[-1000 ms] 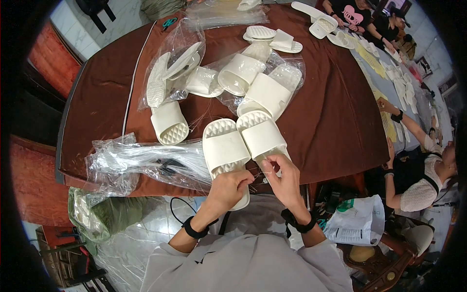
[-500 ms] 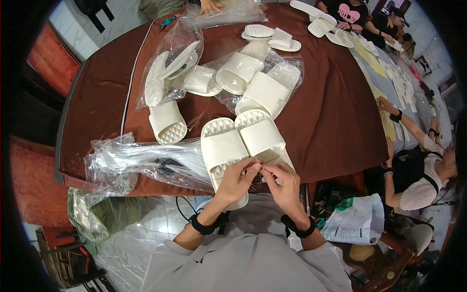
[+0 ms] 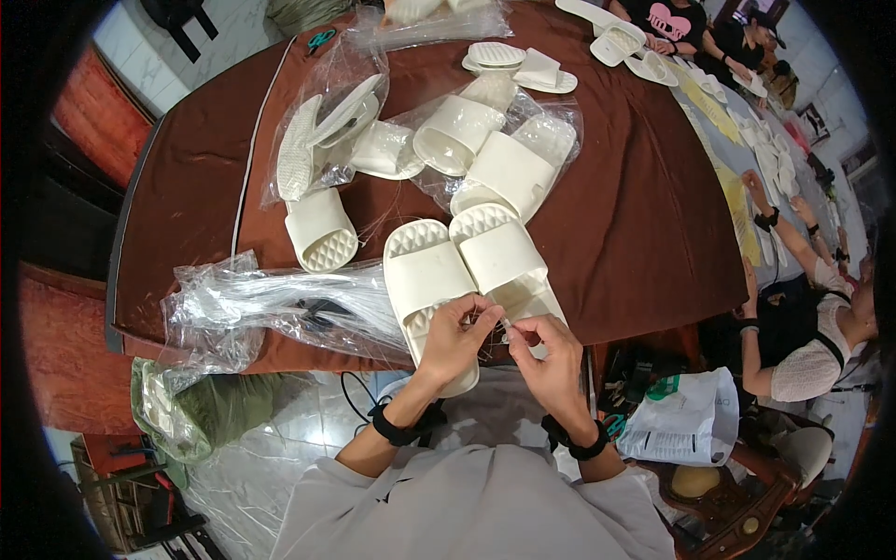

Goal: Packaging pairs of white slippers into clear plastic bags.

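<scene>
A pair of cream slide slippers lies side by side at the table's near edge, the left slipper (image 3: 429, 273) partly under my wrist and the right slipper (image 3: 504, 256) beside it. Over their heel ends, my left hand (image 3: 450, 341) and my right hand (image 3: 549, 362) meet with pinched fingertips. Between them is a thin clear plastic strand (image 3: 506, 324), too small to make out fully. To the left, a clear bag (image 3: 215, 313) holds a bundle of white plastic strands (image 3: 350, 303). Loose fine strands lie beyond the left slipper.
More cream slippers (image 3: 509, 175), some in clear bags, cover the table's middle. Teal-handled scissors (image 3: 320, 40) lie at the far left. A white bag (image 3: 681, 420) stands low right, a green sack (image 3: 201, 406) low left. Co-workers sit at a grey table (image 3: 793, 201) with slippers.
My fingertips have moved slightly apart, showing more of the strand. At the far edge, another person's hand has gone from view and cream slippers now show there. A co-worker's arms at right shifted.
</scene>
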Demonstrator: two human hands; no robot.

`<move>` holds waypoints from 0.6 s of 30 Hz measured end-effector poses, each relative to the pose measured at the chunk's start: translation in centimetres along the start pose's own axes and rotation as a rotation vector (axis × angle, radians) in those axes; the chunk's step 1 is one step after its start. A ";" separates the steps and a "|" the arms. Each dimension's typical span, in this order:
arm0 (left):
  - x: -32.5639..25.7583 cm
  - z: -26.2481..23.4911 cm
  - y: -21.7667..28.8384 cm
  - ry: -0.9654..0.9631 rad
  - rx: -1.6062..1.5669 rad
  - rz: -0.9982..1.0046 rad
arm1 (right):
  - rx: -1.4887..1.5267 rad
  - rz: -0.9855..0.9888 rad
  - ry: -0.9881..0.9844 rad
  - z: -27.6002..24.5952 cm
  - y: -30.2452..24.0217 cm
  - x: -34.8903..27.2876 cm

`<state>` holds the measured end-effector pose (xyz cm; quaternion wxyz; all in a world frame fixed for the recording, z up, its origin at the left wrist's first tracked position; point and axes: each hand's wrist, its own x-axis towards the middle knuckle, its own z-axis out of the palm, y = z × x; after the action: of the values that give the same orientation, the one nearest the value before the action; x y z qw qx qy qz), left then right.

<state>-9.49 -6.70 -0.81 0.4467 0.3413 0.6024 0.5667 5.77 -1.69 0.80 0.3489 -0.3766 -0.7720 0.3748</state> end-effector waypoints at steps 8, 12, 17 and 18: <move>-0.1 0.5 -0.9 -0.020 -0.047 -0.026 | 0.004 -0.032 0.030 1.1 0.5 -0.4; -0.3 0.6 -0.7 -0.019 -0.062 -0.034 | -0.050 -0.070 0.052 1.7 0.6 -0.3; -0.2 0.6 -1.1 -0.007 -0.044 0.006 | -0.057 -0.058 0.074 2.1 0.7 -0.4; -0.3 0.7 -0.9 -0.005 -0.049 0.008 | -0.057 -0.056 0.074 2.2 0.7 -0.4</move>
<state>-8.68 -6.81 -1.63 0.4543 0.3342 0.5855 0.5823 4.40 -2.35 -0.95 0.3766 -0.3780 -0.7794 0.3284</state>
